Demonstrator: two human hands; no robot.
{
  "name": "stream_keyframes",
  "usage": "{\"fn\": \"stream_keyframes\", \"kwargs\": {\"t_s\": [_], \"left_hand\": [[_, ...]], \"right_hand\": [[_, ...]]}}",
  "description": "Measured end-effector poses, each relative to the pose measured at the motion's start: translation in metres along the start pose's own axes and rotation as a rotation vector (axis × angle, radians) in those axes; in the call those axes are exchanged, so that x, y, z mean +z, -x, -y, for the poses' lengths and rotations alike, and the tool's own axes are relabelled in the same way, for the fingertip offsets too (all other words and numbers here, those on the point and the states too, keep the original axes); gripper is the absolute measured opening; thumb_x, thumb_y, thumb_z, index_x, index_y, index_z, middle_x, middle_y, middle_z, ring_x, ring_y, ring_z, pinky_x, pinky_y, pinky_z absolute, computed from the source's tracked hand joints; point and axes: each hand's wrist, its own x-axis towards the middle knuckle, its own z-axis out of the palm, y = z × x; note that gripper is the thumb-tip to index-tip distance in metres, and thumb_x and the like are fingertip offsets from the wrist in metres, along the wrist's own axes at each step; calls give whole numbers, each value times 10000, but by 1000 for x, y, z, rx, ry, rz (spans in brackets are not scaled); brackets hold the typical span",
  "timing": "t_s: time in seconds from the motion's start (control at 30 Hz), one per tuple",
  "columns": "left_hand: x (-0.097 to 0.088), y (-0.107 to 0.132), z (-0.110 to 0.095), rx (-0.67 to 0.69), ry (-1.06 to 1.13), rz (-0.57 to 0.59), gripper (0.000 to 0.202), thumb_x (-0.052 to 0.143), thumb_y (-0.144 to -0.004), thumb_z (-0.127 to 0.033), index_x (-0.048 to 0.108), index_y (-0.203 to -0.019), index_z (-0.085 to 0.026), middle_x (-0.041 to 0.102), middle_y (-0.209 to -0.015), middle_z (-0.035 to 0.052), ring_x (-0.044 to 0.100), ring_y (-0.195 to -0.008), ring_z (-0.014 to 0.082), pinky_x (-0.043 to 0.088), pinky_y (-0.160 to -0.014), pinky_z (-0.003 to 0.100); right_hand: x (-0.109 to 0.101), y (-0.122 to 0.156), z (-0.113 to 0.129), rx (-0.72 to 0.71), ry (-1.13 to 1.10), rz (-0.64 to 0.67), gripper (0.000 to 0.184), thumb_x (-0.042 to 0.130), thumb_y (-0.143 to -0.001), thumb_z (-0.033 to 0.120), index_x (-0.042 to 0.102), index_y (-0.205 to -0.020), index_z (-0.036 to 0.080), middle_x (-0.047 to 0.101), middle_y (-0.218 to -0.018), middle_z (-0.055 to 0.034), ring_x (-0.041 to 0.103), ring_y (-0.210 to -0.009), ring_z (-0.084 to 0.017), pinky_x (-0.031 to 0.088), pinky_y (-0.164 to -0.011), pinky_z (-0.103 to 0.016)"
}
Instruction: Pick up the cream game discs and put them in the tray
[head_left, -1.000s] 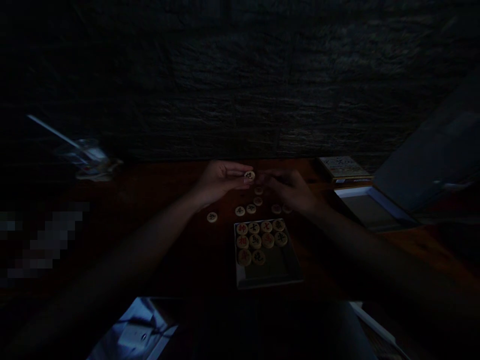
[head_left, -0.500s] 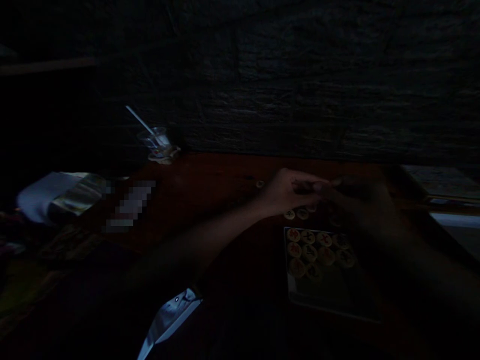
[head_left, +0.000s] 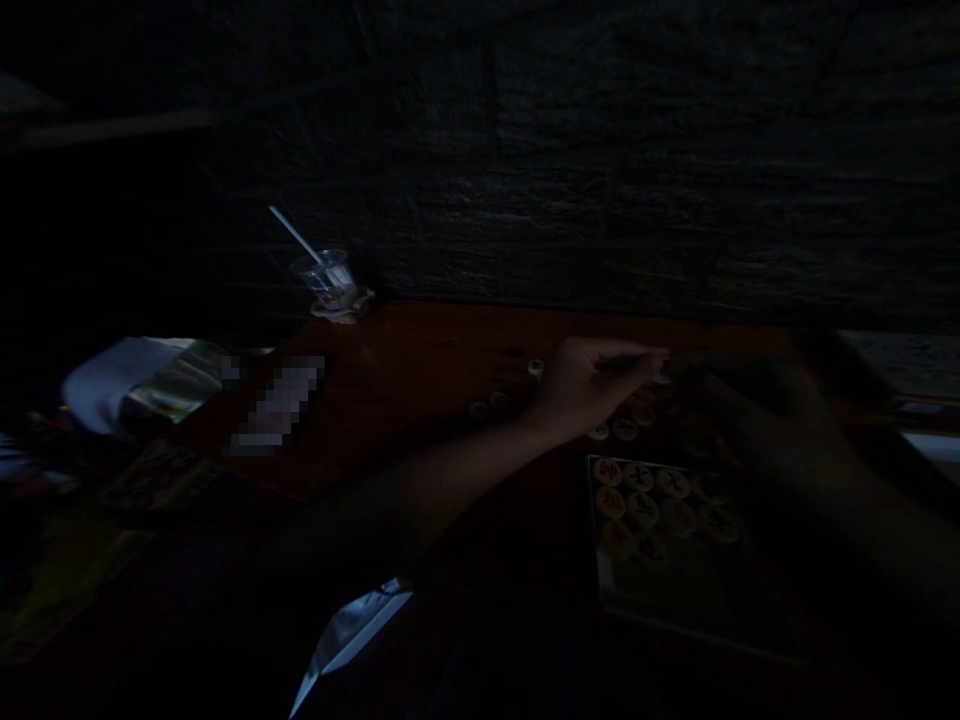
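Observation:
My left hand [head_left: 581, 385] reaches over the table with thumb and forefinger pinched together. A pale round piece [head_left: 661, 379] shows right at those fingertips; whether it is gripped or lies behind them I cannot tell. Close by on the right, my right hand [head_left: 757, 395] is in deep shadow, and its fingers hardly show. Below both hands lies a shallow square tray [head_left: 645, 605] with rows of round Chinese chess pieces [head_left: 643, 509], marked in red and black. More loose chess pieces [head_left: 624, 428] lie between my left hand and the tray.
A clear plastic cup [head_left: 330, 280] with a straw stands at the table's back left. Nearer, a blurred-out flat item [head_left: 277, 405] lies on the wooden table [head_left: 397, 350]. Chess pieces [head_left: 499, 400] lie left of my wrist. A dark stone wall [head_left: 525, 200] rises behind.
My hands have drawn slightly apart at the fingertips, where they met before. The whole view has shifted a little, so things appear farther right.

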Motion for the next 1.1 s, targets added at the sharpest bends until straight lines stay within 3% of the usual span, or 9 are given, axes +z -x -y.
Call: {"fn": "stream_keyframes", "kwargs": {"t_s": [0.23, 0.37, 0.47, 0.7, 0.87, 0.97, 1.1], "left_hand": [[-1, 1, -5, 71, -100, 26, 200, 707, -931, -290, 813, -1081, -210, 808, -1134, 94, 761, -1040, 222, 592, -907, 348], [2, 3, -4, 46, -64, 89, 257, 718, -904, -249, 786, -1145, -189, 811, -1097, 96, 770, -949, 210, 599, -834, 329], [4, 5, -3, 38, -56, 113, 265, 740, -868, -219, 780, -1128, -189, 814, -1024, 85, 769, -902, 207, 597, -798, 322], [1, 3, -7, 16, 8, 92, 253, 808, -811, -238, 800, -1055, -173, 820, -988, 85, 778, -900, 211, 606, -804, 307], [2, 4, -18, -83, 112, 30, 261, 810, -818, -296, 819, -1038, -155, 823, -1037, 109, 793, -886, 227, 644, -788, 330], [3, 5, -24, -154, 121, -22, 265, 799, -830, -306, 818, -1039, -145, 827, -1000, 106, 801, -859, 234, 663, -786, 354], [2, 6, -26, -130, 71, -39, 222, 783, -830, -261, 823, -1028, -168, 827, -1028, 92, 802, -873, 224, 670, -797, 352]], "right_hand": [[4, -1, 1, 42, -136, 36, 407, 885, -655, 528, 755, -850, 195, 771, -840, -80, 697, -661, -183, 553, -555, -240], [5, -1, 4, 135, -240, 27, 437, 900, -638, 546, 717, -809, 187, 731, -743, -55, 624, -538, -141, 494, -451, -212], [4, -2, 2, 155, -179, 22, 478, 921, -605, 566, 695, -788, 186, 668, -626, -25, 565, -459, -129, 434, -374, -203], [2, -1, 2, 56, -118, 21, 491, 878, -667, 620, 710, -784, 174, 677, -631, -27, 579, -463, -123, 433, -377, -199], [2, -2, 1, -56, -112, 38, 450, 832, -740, 605, 740, -808, 170, 740, -708, -55, 643, -519, -141, 478, -421, -207], [1, -5, -5, -102, -144, 71, 375, 781, -827, 545, 767, -864, 172, 764, -750, -56, 671, -547, -141, 532, -490, -227], [0, -9, -13, -112, -194, 131, 310, 801, -837, 449, 771, -972, 171, 771, -758, -48, 709, -600, -153, 575, -559, -246]]}}
